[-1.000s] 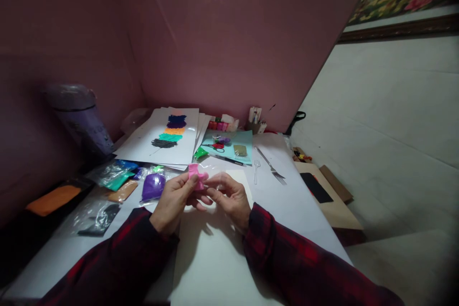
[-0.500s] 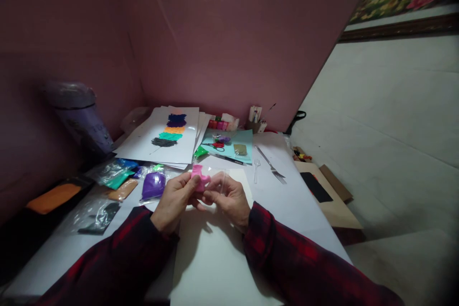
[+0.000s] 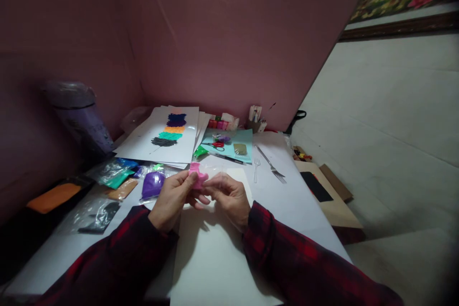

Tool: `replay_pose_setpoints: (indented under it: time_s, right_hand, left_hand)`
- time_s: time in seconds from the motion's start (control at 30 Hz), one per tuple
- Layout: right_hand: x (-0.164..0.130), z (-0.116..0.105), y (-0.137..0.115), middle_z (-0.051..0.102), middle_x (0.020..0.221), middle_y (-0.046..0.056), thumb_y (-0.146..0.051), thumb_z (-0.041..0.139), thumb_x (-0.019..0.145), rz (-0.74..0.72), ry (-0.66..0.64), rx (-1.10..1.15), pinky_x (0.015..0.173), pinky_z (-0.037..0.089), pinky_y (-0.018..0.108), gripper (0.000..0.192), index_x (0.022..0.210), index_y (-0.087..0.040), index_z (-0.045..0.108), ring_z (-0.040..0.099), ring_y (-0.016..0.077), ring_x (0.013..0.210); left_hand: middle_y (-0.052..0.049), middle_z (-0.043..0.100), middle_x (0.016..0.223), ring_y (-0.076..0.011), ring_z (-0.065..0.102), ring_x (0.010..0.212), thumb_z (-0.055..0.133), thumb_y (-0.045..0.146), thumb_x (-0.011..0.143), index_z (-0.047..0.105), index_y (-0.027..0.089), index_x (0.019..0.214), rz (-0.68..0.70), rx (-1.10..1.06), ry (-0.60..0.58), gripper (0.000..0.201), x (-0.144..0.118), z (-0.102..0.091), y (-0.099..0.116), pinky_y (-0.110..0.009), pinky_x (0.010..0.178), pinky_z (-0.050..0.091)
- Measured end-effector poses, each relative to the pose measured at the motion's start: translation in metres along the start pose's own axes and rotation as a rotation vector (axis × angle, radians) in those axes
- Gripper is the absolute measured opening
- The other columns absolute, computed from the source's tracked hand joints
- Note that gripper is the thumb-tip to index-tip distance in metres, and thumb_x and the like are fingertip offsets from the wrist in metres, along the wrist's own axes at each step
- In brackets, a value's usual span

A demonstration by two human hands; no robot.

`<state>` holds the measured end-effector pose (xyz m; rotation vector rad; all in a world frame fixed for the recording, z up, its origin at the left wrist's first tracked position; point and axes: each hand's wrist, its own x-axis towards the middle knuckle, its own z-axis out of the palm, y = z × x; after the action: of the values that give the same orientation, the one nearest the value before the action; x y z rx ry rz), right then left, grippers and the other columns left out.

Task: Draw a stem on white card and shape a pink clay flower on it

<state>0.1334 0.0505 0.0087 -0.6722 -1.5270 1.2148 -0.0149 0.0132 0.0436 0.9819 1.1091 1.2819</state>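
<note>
My left hand [image 3: 172, 198] and my right hand [image 3: 229, 196] meet over a white sheet [image 3: 211, 253] on the table, both in dark red plaid sleeves. Between their fingertips is a small pink lump of clay [image 3: 196, 175] in a clear plastic bag. The left thumb and fingers pinch the pink lump. The right fingers hold the clear bag at its right side.
A purple clay bag [image 3: 153, 185], teal and orange bags [image 3: 120, 184] and a black one [image 3: 102, 215] lie to the left. A paper with colour swatches [image 3: 172, 130], red scissors [image 3: 216, 144], a metal fork [image 3: 271, 166], a clear plastic fork [image 3: 256, 169] and a purple bin [image 3: 81, 117] lie behind.
The pink lump has shifted slightly between the fingers; the hands stay in nearly the same place, drifting a little up and left.
</note>
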Motion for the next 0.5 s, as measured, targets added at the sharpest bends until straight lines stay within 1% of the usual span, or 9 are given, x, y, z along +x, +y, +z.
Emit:
replay_pose_setpoints:
  time_s: [0.07,0.17,0.23,0.37,0.5]
  right_hand:
    - [-0.0006,0.0003,0.0007,0.066,0.077,0.003,-0.029,0.073,0.077,0.048,-0.005,0.013,0.071,0.049,0.032,0.010,0.081,-0.020,0.072,0.061,0.0161,0.074]
    - [-0.0006,0.0015,0.0017,0.063,0.066,-0.001,-0.030,0.076,0.073,0.108,-0.063,0.111,0.060,0.047,0.029,0.016,0.078,-0.018,0.066,0.057,0.0129,0.059]
    - [-0.0001,0.0017,0.0024,0.060,0.062,-0.002,-0.031,0.077,0.072,0.111,-0.078,0.144,0.058,0.047,0.029,0.019,0.074,-0.018,0.063,0.055,0.0123,0.056]
    - [0.0012,0.0003,0.0041,0.059,0.069,0.000,-0.031,0.077,0.073,0.022,-0.039,0.061,0.066,0.049,0.032,0.016,0.067,-0.019,0.068,0.057,0.0147,0.068]
    - [0.0015,-0.0003,0.0073,0.062,0.078,0.003,-0.031,0.071,0.080,-0.029,-0.064,0.038,0.073,0.049,0.034,0.009,0.078,-0.023,0.075,0.058,0.0165,0.077]
  left_hand:
    - [-0.005,0.067,0.061,-0.0182,0.067,0.053,0.071,0.050,0.075,0.064,0.010,0.090,-0.008,0.003,-0.006,0.042,-0.0007,0.0009,0.0008,-0.024,0.044,0.051]
    - [-0.005,0.067,0.060,-0.0194,0.068,0.054,0.072,0.052,0.073,0.064,0.010,0.087,-0.015,0.008,-0.018,0.044,-0.0010,0.0027,0.0017,-0.025,0.045,0.051]
    - [-0.006,0.068,0.061,-0.0200,0.068,0.055,0.072,0.052,0.072,0.064,0.010,0.086,-0.023,0.011,-0.026,0.045,-0.0008,0.0035,0.0017,-0.025,0.045,0.052]
    - [-0.006,0.068,0.061,-0.0202,0.069,0.056,0.073,0.053,0.071,0.062,0.011,0.084,-0.042,0.010,-0.028,0.045,0.0002,0.0027,-0.0007,-0.025,0.046,0.053]
    - [-0.007,0.069,0.063,-0.0199,0.069,0.055,0.072,0.053,0.072,0.058,0.013,0.080,-0.037,0.011,-0.027,0.044,0.0011,0.0008,-0.0030,-0.025,0.046,0.054]
